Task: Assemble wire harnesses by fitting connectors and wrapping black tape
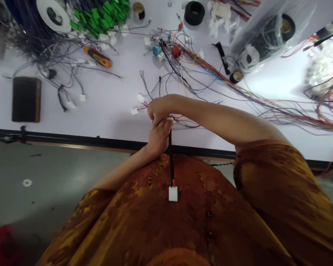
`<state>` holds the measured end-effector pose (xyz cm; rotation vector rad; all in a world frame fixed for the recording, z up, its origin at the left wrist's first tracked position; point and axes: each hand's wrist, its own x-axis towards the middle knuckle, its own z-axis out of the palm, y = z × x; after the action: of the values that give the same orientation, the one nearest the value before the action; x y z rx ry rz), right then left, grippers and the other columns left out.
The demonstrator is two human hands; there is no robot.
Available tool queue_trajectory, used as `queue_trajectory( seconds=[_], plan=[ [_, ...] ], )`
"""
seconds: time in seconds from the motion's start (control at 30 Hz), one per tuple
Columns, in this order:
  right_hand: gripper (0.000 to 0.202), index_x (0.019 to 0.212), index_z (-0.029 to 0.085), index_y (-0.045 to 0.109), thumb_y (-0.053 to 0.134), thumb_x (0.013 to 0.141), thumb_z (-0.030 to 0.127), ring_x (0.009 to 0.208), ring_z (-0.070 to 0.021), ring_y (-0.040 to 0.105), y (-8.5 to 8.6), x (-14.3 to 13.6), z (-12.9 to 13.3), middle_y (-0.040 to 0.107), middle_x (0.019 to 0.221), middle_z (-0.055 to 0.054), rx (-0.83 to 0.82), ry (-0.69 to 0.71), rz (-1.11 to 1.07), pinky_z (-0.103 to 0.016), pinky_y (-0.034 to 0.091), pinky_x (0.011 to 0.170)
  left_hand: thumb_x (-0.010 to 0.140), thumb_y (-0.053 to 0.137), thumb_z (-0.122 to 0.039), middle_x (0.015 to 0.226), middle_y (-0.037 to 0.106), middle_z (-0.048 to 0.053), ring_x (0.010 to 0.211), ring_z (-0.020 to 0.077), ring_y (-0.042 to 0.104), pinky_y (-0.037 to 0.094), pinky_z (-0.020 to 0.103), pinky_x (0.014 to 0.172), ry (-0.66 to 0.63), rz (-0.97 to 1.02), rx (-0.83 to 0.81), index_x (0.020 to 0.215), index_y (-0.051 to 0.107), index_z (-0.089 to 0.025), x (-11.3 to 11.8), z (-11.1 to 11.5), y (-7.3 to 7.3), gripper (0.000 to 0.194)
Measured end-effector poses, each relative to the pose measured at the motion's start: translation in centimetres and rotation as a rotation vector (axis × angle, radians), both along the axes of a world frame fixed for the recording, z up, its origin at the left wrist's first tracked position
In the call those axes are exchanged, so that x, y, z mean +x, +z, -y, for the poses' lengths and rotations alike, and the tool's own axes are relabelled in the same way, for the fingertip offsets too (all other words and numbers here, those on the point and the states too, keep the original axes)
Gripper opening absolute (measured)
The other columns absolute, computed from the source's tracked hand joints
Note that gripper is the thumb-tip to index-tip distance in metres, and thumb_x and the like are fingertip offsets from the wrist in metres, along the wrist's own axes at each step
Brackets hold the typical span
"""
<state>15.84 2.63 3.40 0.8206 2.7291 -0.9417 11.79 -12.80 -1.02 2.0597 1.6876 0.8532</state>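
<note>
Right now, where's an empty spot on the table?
One bare patch of table is between the dark case and left hand, past the small white plug. Another is between the plastic bag and white pile. It's crowded around the green pieces and long wires.

Through the head view I have my left hand (158, 138) closed at the top of a slim black-wrapped cable (171, 155), right at the white tabletop's (108, 114) black edge. The cable hangs down over the rust-orange patterned garment (144, 221), ending in a blocky white plastic connector (173, 194). My right hand (161, 108) is bent over, touching the left; its fingertips are partly hidden, so I can't tell its grip. Beside it lies a small white plug (134, 111) on thin wires. Farther off I see an orange-and-black utility knife (97, 56), a heap of bright green plastic connectors (101, 16) and a black tape roll (194, 13).
</note>
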Motion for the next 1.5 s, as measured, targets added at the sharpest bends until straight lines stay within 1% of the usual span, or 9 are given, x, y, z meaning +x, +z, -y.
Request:
queue_trajectory(
  seconds=[0.1,0.27,0.37,0.47,0.67,1.07,1.27,1.4,1.5],
  plan=[
    [0.009,0.083,0.014,0.075,0.074,0.075,0.017,0.083,-0.0174,0.064,1.1,1.1,-1.1,0.067,0.075,0.0,-0.101,0.069,0.083,-0.033,0.048,0.081,0.096,0.047,-0.014,0.117,0.069,0.011,0.102,0.0226,0.068,0.054,0.031,0.074,0.004,0.027,0.045,0.109,0.058,-0.022,-0.4,0.2,-0.1,0.019],
    [0.036,0.12,0.017,0.064,0.056,0.084,0.014,0.074,-0.0147,0.059,2.5,7.9,-2.6,0.067,0.092,-0.003,-0.055,-0.289,-0.166,-0.031,0.05,0.071,0.1,0.049,-0.025,0.112,0.065,0.012,0.1,0.0198,0.067,0.055,0.033,0.08,0.101,0.257,0.174,0.096,0.057,-0.021,-1.0,-0.6,-0.4,0.01],
    [0.047,0.131,0.02,0.056,0.051,0.085,0.012,0.078,-0.0159,0.061,1.8,12.4,-1.4,0.065,0.103,-0.004,-0.014,-0.425,-0.225,-0.032,0.051,0.072,0.101,0.051,-0.035,0.106,0.067,0.009,0.094,0.0167,0.069,0.057,0.031,0.078,0.17,0.6,0.074,0.094,0.057,-0.021,-0.8,-1.8,-0.5,0.017],
    [0.04,0.123,0.02,0.06,0.055,0.084,0.015,0.1,-0.0226,0.063,1.2,14.8,0.3,0.063,0.114,-0.009,0.072,-0.397,-0.225,-0.038,0.053,0.084,0.094,0.064,-0.038,0.093,0.07,0.004,0.076,0.0125,0.069,0.057,0.028,0.07,0.173,0.833,-0.092,0.092,0.056,-0.021,-0.4,-3.1,-0.8,0.019],
    [0.049,0.125,0.017,0.058,0.074,0.08,0.029,0.124,-0.0343,0.051,2.4,12.7,1.9,0.057,0.135,-0.016,0.277,-0.156,-0.065,-0.049,0.041,0.104,0.08,0.076,-0.02,0.08,0.068,0.0,0.073,0.0125,0.063,0.052,0.026,0.067,0.189,0.824,-0.077,0.082,0.064,-0.021,0.5,-4.2,-1.5,0.013],
    [0.02,0.103,0.02,0.07,0.051,0.097,0.025,0.101,-0.0271,0.058,2.7,12.0,3.3,0.067,0.11,-0.011,0.279,-0.014,0.115,-0.038,0.039,0.08,0.084,0.068,-0.015,0.078,0.064,-0.001,0.072,0.0123,0.06,0.051,0.027,0.069,0.143,0.65,-0.035,0.082,0.06,-0.021,0.0,-4.4,-1.5,0.009],
    [0.028,0.1,0.02,0.07,0.045,0.096,0.008,0.105,-0.0302,0.059,2.1,11.6,6.0,0.071,0.109,-0.012,0.455,0.126,0.051,-0.049,0.037,0.09,0.086,0.068,-0.018,0.072,0.061,-0.002,0.066,0.0119,0.057,0.048,0.026,0.063,0.153,0.664,-0.022,0.077,0.057,-0.021,0.3,-3.8,-2.1,0.014],
    [0.03,0.099,0.022,0.069,0.042,0.098,0.01,0.103,-0.0283,0.059,2.0,12.1,8.8,0.07,0.118,-0.012,0.493,0.045,-0.053,-0.049,0.038,0.091,0.089,0.067,-0.02,0.075,0.064,-0.001,0.069,0.0109,0.059,0.049,0.027,0.064,0.168,0.693,-0.044,0.08,0.06,-0.021,0.4,-3.6,-2.5,0.011],
    [0.029,0.094,0.025,0.069,0.043,0.099,0.013,0.095,-0.023,0.06,2.6,11.8,11.3,0.071,0.111,-0.006,0.415,0.173,-0.243,-0.045,0.041,0.092,0.089,0.066,-0.018,0.07,0.06,-0.003,0.064,0.0089,0.059,0.048,0.026,0.062,0.257,0.729,-0.032,0.077,0.058,-0.02,-0.2,-4.4,-2.7,0.014]
  ],
)
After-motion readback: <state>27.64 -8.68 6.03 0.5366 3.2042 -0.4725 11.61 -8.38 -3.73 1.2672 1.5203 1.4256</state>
